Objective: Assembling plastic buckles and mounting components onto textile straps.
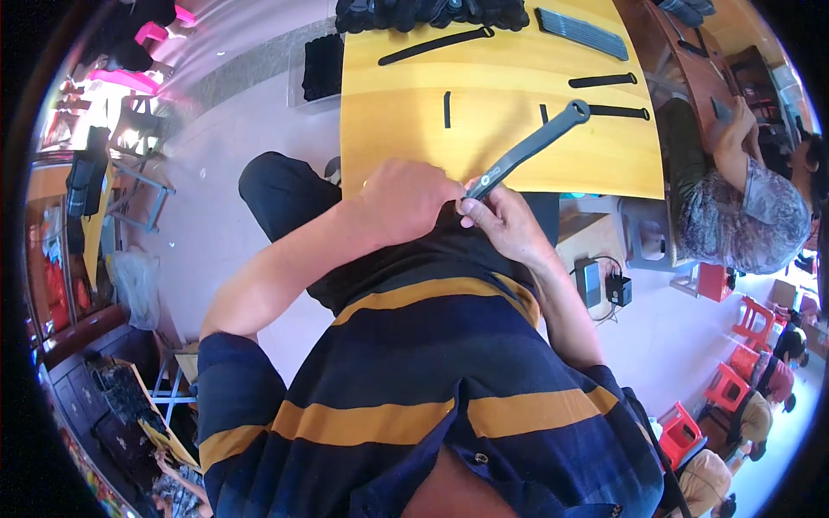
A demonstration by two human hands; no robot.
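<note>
A grey strap (537,142) with a round eyelet at its far end slants up and to the right over the front of the yellow table. My right hand (511,226) pinches its lower end between thumb and fingers. Close against it, my left hand (408,200) has its fingers closed at the same end; its fingertips are partly hidden. On the table lie a long black strap (436,46) with an eyelet, two shorter black straps, one (602,80) above the other (617,112), and a small black strip (447,110).
The yellow table (389,129) bears a dark heap of straps (432,15) and a bundle of grey strips (583,34) at its far edge. A clear bin (323,69) with black material stands left. A co-worker (747,211) sits at right, beyond a wooden box with a black device (588,282).
</note>
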